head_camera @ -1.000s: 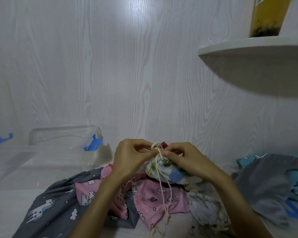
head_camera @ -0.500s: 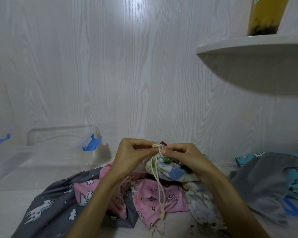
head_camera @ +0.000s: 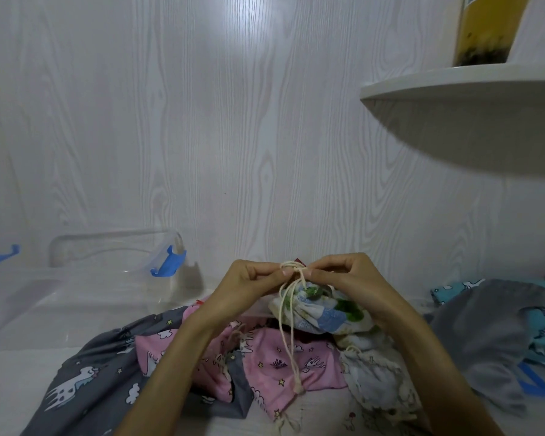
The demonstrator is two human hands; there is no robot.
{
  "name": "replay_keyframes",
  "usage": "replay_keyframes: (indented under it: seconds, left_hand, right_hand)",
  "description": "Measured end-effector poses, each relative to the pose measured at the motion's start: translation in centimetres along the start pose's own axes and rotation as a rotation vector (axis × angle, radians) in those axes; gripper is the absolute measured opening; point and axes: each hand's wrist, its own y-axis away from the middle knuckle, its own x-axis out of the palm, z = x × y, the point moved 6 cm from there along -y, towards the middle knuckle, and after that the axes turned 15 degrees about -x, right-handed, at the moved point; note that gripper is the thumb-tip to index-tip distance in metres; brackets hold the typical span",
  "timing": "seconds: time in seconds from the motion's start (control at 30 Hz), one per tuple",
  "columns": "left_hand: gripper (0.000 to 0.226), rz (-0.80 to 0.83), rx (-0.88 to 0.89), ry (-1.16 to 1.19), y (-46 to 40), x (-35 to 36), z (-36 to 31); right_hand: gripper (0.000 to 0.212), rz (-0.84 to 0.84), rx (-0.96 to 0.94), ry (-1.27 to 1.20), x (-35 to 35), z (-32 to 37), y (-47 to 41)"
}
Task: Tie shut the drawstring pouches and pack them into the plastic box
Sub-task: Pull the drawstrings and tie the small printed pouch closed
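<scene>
**Cord pinched at the neck of a patchwork pouch**

The left hand [head_camera: 249, 286] and right hand [head_camera: 348, 283] each pinch the cream drawstring [head_camera: 291, 325] above a blue-and-green patchwork pouch [head_camera: 324, 313], held over pink [head_camera: 283, 360] and grey [head_camera: 85, 372] pouches heaped on the tabletop [head_camera: 10, 388]. The clear plastic box [head_camera: 76, 297] stands open to the left.

The cream drawstring [head_camera: 291, 328] has been drawn tighter into a knot at the mouth of the patterned pouch [head_camera: 324, 313], and its hanging tails have been lifted higher.
</scene>
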Motion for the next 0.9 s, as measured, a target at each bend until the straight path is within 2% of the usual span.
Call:
replay_keyframes:
  seconds: [0.03,0.13,0.2,0.4,0.47,0.57,0.63,0.7,0.8,0.9]
  left_hand:
    - [0.028,-0.007,-0.013,0.015,0.0,0.1,-0.1]
    - [0.025,-0.087,-0.041,0.102,-0.2,0.5,-0.3]
    - [0.021,-0.148,-0.055,0.158,-0.2,0.5,-0.3]
    - [0.017,-0.229,-0.034,0.092,-0.7,1.2,0.4]
    - [0.018,-0.272,-0.012,0.077,-0.7,1.1,0.5]
    - [0.020,-0.304,0.000,0.097,-0.5,0.3,0.3]
    - [0.022,-0.280,0.000,0.093,-0.5,0.2,0.0]
    - [0.023,-0.244,-0.003,0.083,-0.4,0.5,-0.2]
    - [0.022,-0.219,-0.014,0.096,-0.3,0.6,-0.6]
    - [0.020,-0.199,-0.011,0.085,-0.3,0.7,-0.9]
  right_hand:
    - [0.004,-0.036,-0.052,0.130,-0.3,0.5,-0.1]
    - [0.014,-0.173,-0.344,0.756,0.0,2.8,0.2]
    - [0.016,-0.242,-0.465,0.935,0.6,3.8,0.5]
    - [0.007,-0.233,-0.133,0.936,-0.6,0.3,0.3]
    - [0.009,-0.191,-0.081,0.771,-0.8,-0.4,-0.1]
    - [0.013,-0.097,0.117,-0.081,-0.9,-1.8,-0.5]
    - [0.009,0.033,0.205,-0.474,0.2,-2.1,-0.3]
    - [0.006,0.075,0.189,-0.584,0.7,-2.3,-0.3]
    - [0.008,0.004,0.129,-0.740,0.6,-2.5,-0.6]
    - [0.019,-0.028,0.083,-0.756,-0.1,-2.5,-0.6]
